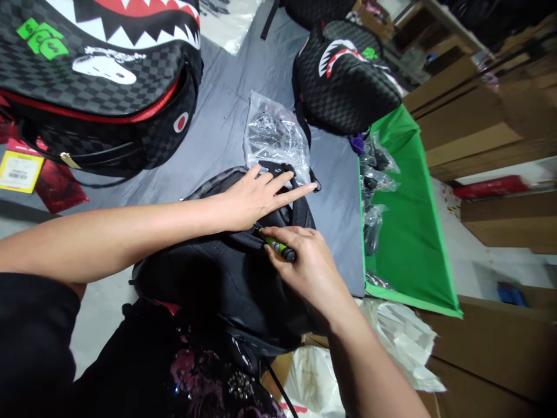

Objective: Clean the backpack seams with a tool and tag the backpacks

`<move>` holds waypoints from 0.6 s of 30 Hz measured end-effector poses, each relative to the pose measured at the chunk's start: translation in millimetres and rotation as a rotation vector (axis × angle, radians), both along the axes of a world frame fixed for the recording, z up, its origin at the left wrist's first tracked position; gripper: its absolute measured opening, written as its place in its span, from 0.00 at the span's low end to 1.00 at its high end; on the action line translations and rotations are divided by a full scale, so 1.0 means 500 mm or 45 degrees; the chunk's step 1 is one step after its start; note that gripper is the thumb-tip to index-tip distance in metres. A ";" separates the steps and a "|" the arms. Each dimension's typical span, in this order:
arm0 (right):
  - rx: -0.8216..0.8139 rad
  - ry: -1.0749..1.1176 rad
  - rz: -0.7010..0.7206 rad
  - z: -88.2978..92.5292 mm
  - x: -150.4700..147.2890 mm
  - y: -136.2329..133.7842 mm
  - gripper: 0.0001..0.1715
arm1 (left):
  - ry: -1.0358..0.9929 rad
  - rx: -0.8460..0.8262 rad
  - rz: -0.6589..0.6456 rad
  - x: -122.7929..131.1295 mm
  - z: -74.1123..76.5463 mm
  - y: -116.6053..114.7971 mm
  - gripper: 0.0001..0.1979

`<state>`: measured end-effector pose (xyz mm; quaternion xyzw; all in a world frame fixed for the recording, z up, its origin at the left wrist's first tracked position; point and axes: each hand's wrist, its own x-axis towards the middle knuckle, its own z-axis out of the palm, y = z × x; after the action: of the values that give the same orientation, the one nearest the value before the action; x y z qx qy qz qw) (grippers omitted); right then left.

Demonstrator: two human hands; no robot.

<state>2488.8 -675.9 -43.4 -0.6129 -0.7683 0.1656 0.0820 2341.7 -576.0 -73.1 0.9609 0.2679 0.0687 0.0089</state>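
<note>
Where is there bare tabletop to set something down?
Bare grey tabletop lies between the large shark-mouth bag and clear packet, and between the black bag and green bin. It's crowded around the left hand and right hand.

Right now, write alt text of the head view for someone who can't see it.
The right hand holds a green tool at a black bag, where the left hand rests, fingers spread. A clear packet lies beyond on a gray table, a green bin to its right.

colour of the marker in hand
The marker is lime green with a black end, clearest in the head view.
</note>
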 end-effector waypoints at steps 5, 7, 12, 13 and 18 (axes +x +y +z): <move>0.025 -0.016 -0.058 -0.001 -0.005 -0.005 0.16 | -0.002 0.007 0.003 0.002 -0.004 0.001 0.50; 0.036 -0.018 -0.071 -0.001 -0.005 -0.005 0.16 | -0.011 0.009 0.003 0.003 -0.006 0.002 0.51; 0.028 0.070 -0.143 -0.007 -0.005 -0.008 0.15 | -0.013 -0.010 0.004 0.001 -0.006 0.001 0.51; 0.039 0.081 -0.169 -0.009 -0.006 -0.009 0.14 | -0.009 -0.013 0.003 0.001 -0.006 0.001 0.51; 0.109 0.127 -0.199 -0.021 -0.015 -0.017 0.14 | 0.006 -0.012 0.011 0.002 -0.007 0.002 0.50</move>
<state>2481.5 -684.4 -54.1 -0.6580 -0.7194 0.1561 0.1589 2342.8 -574.9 -76.7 0.9599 0.2723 0.0653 0.0124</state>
